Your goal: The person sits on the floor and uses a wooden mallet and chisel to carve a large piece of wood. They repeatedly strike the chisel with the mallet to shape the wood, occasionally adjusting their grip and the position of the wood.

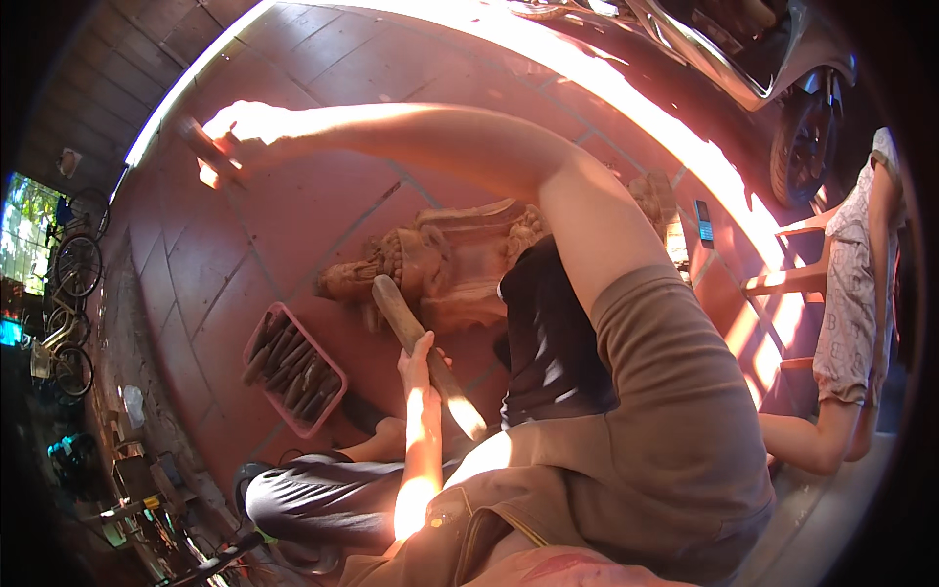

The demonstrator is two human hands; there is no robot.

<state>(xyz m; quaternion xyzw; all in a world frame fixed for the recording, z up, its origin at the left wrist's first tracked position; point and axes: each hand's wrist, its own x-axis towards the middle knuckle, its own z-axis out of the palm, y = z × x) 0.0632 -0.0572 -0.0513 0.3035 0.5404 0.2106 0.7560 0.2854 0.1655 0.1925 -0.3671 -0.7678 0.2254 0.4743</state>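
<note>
From my distant seat I see strong sunlight, which burns a white band along the upper and right edge of the red floor [201,245], and the tile detail there is lost. The right hand [243,137] is overexposed and a little soft. Sun patches strike the left forearm [421,494] and the chair [797,281]. The carved wood [416,259] lies in reddish shade, yet readable. The bicycles [78,266] are dim. Toward the rim lines bend, and the corners go black.
</note>
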